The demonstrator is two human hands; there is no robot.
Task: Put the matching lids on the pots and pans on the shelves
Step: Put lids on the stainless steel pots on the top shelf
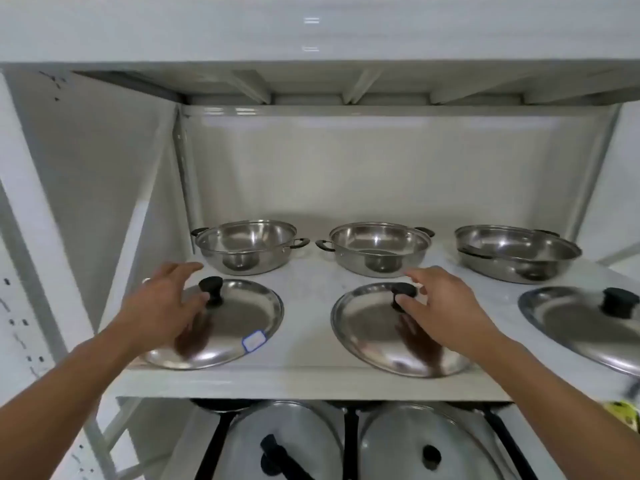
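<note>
Three open steel pots stand at the back of a white shelf [311, 382]: a left pot [246, 245], a middle pot [377, 247] and a right pot [516, 252]. In front of each lies a steel lid with a black knob: a left lid [239, 327], a middle lid [367, 334] and a right lid [575, 327]. My left hand [166, 303] hovers open over the left lid, fingers beside its knob. Over the middle lid, my right hand [440, 306] is open, its fingertips touching the knob.
On the shelf below, two pans with black handles carry lids [287, 445] [426, 445]. Another shelf board [311, 36] hangs close overhead. White uprights frame the bay at left [183, 161] and right [599, 168]. A yellow-green object [623, 414] shows at the right edge.
</note>
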